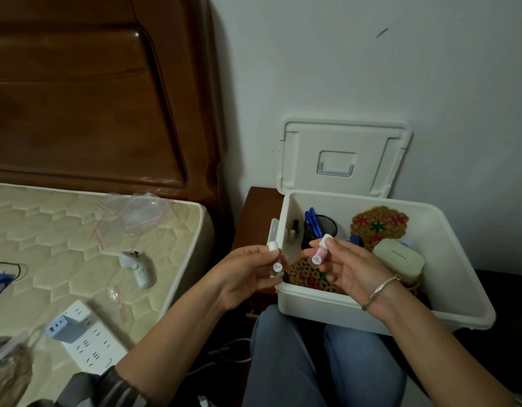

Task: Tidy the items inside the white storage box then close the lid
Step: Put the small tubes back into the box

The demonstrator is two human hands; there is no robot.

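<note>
Gripping "07" bottle (276,264), "10" bottle (319,252)

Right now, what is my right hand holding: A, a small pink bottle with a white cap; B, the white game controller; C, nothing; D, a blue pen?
A: the right hand pinches the pink bottle, which has a white cap; the left hand holds a clear bottle.

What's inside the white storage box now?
Black mesh cup holding blue pens, small bottles by the left wall, beaded mat at back, another in front, a cream case. The right hand and case hide the floor beneath.
</note>
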